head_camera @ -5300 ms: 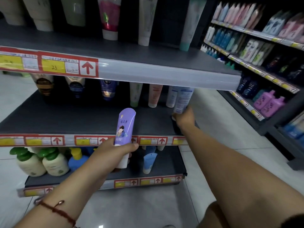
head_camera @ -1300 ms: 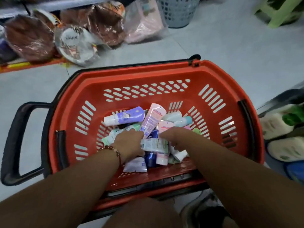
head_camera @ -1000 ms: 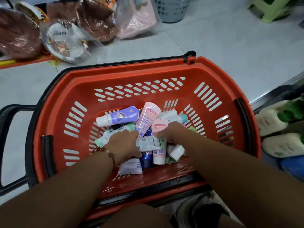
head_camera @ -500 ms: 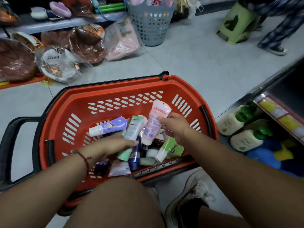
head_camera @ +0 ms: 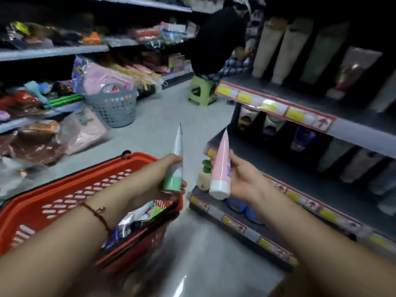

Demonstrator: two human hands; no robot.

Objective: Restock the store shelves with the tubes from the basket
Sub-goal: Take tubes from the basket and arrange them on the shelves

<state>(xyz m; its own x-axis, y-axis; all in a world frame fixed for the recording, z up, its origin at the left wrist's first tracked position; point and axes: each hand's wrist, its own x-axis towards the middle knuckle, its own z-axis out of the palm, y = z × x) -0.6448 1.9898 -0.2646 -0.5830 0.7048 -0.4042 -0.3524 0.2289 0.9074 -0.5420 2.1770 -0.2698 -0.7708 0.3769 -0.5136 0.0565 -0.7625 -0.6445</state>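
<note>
Our left hand (head_camera: pixel 156 181) grips a green-capped white tube (head_camera: pixel 176 166), cap down. Our right hand (head_camera: pixel 244 179) grips a pink tube (head_camera: pixel 221 166) beside it, above the red basket (head_camera: pixel 64 194).

One view only, from a camera worn on the person's head. It looks forward and down an aisle, tilted, with wide-angle bending at the edges and some blur. Nearest the lens are both forearms, entering from the bottom corners; the left hand (head_camera: pixel 166 174) and right hand (head_camera: pixel 244 179) sit close, near the centre. The red basket (head_camera: pixel 64 189) lies low at left, just below the lens. The tube shelves (head_camera: pixel 278 103) run along the right side, receding. A green stool (head_camera: pixel 201 91) stands farther down the aisle, upper centre.
</note>
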